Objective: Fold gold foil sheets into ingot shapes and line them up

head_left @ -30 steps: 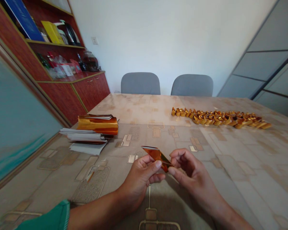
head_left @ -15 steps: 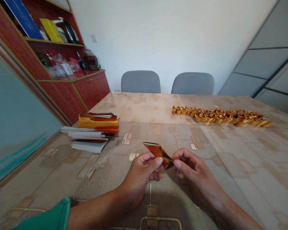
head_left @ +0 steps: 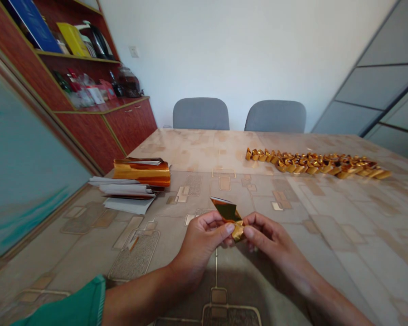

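Observation:
Between my two hands, above the table's near part, is a partly folded sheet of gold foil paper. Its upper flap stands up to a point, and the lower end looks creased and bunched. My left hand pinches it from the left with thumb and fingers. On the other side, my right hand has thumb and forefinger closed on its right edge. A stack of gold foil paper with grey-white backing lies to the left. Rows of folded gold paper pieces stand at the far right.
The table has a patterned cover. Two grey chairs stand along its far side, before a white wall. A red-brown cabinet with shelved items is at the left. A small thin scrap lies at the near left.
The gold foil paper has been turned and folded further: its lower end is now bunched between the thumbs. My right hand has closed in on its edge. The view has shifted slightly.

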A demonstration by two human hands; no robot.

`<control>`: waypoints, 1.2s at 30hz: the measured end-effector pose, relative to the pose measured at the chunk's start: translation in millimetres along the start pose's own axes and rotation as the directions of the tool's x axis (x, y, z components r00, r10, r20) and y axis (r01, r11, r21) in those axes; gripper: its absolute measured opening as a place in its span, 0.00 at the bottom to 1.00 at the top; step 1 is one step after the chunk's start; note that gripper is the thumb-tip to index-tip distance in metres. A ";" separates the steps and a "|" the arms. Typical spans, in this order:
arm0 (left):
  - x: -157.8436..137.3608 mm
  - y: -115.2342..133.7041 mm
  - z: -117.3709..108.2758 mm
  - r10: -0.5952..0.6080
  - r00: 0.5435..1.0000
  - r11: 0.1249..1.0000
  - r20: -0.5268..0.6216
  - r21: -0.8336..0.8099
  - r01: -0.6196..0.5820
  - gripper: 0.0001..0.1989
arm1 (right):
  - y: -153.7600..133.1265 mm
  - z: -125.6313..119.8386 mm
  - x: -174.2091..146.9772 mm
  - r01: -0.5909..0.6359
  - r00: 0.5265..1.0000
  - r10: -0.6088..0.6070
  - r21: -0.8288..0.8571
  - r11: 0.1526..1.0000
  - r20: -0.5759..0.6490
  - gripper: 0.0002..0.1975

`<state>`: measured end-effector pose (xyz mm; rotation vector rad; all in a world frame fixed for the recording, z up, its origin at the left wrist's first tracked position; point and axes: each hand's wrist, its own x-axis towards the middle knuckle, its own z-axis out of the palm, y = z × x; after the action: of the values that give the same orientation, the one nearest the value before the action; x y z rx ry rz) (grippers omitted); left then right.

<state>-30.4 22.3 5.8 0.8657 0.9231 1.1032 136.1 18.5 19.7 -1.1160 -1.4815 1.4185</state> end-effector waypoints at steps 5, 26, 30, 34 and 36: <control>-0.3 0.1 0.8 0.003 1.000 1.000 0.000 0.027 -0.003 0.13 | 3.3 2.1 1.5 0.020 1.000 -0.021 -0.024 0.999 -0.018 0.22; 3.2 2.6 -4.0 0.119 0.993 0.991 -0.016 0.070 -0.117 0.13 | 7.4 -11.4 -0.3 0.068 0.998 -0.068 -0.044 0.997 -0.008 0.16; 0.1 8.9 -6.9 0.345 0.938 0.894 -0.035 0.317 -0.317 0.06 | 9.4 -6.6 -1.9 0.003 1.000 -0.003 0.093 0.996 0.006 0.20; -0.9 14.3 -13.5 0.669 0.697 0.477 0.259 0.569 -0.670 0.06 | 7.7 3.2 -4.8 -0.018 0.996 -0.009 0.294 0.955 0.090 0.25; 0.1 14.1 -16.5 0.727 0.533 0.247 0.433 0.559 -0.791 0.08 | 5.7 5.5 -5.3 -0.021 0.995 -0.017 0.374 0.927 0.098 0.20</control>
<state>-50.4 27.4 12.5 2.2091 0.8437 1.5264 133.0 11.7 13.8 -0.8170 -1.2041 1.6931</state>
